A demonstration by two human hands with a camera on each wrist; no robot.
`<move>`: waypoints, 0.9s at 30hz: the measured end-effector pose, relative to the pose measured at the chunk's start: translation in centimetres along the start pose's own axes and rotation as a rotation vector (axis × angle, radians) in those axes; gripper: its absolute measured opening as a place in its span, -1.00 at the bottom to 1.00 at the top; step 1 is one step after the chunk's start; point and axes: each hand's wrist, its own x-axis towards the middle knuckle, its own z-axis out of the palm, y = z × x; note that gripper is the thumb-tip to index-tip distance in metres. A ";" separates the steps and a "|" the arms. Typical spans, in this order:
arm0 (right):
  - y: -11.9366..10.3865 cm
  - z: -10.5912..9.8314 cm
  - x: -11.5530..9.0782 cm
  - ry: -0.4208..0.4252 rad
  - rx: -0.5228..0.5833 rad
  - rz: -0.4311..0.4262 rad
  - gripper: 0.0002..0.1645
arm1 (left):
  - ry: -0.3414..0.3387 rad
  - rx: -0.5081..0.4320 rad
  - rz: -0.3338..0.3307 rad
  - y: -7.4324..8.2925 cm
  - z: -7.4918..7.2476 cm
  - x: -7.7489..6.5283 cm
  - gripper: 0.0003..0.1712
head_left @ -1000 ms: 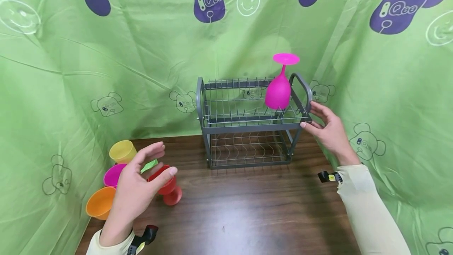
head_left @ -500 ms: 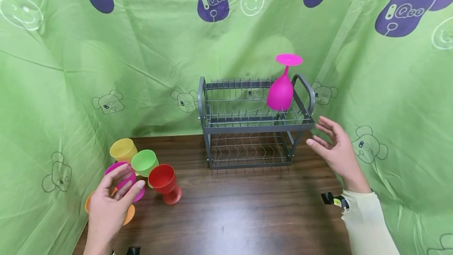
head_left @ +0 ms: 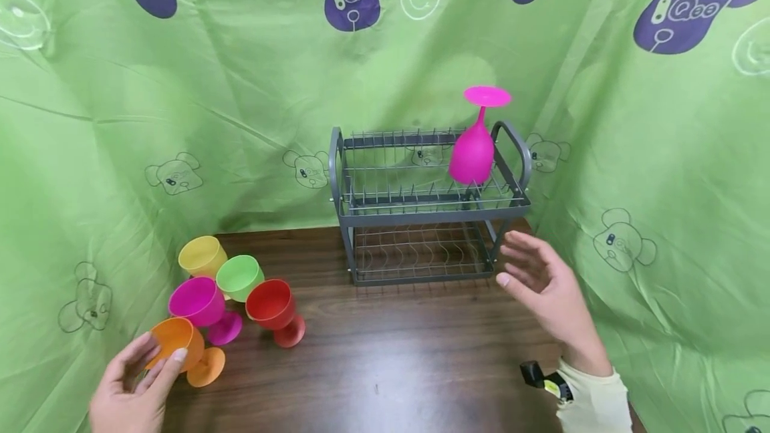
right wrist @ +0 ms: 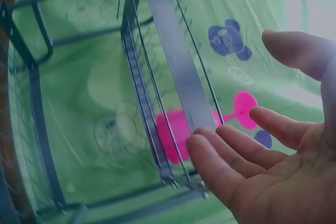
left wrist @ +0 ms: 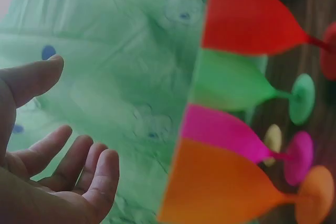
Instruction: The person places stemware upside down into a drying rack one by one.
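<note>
My left hand (head_left: 135, 383) hovers beside the orange goblet (head_left: 180, 343) at the lower left; the left wrist view has a gap between its relaxed fingers (left wrist: 107, 174) and the goblet's bowl. Behind the orange one stand a magenta goblet (head_left: 197, 302), a green goblet (head_left: 240, 278), a red goblet (head_left: 272, 305) and a yellow goblet (head_left: 202, 256), all upright. A bright pink goblet (head_left: 472, 154) rests upside down at the right end of the upper tier of the grey dish rack (head_left: 433, 217). My right hand (head_left: 550, 293) is in the air before the rack's right side, holding nothing.
The wooden table (head_left: 385, 353) runs in front of the rack. Its lower wire tier (head_left: 421, 252) sits close above the tabletop. Green printed curtains (head_left: 252, 119) enclose the back and both sides.
My left hand has moved down and left from above the goblets to beside the orange one. My right hand has left the rack's right end and moved down. The pink goblet stays on the rack.
</note>
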 end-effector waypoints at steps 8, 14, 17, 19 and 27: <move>1.0 4.0 -1.1 -0.112 0.114 -0.037 -0.09 | 0.185 -0.049 0.024 -2.5 -1.7 0.9 -0.27; 2.4 6.5 -2.1 -0.201 0.184 -0.025 -0.12 | 0.219 -0.011 -0.042 -4.6 -2.8 1.6 -0.19; 2.5 7.2 -2.7 -0.223 0.201 -0.019 -0.14 | 0.210 0.059 -0.131 -5.7 -2.7 1.7 -0.03; 2.6 7.8 -3.0 -0.237 0.213 -0.017 -0.14 | 0.218 0.092 -0.162 -6.4 -2.4 1.7 0.09; 3.0 9.8 -3.7 -0.268 0.251 -0.018 -0.18 | 0.313 0.052 -0.127 -8.5 -1.3 2.1 0.11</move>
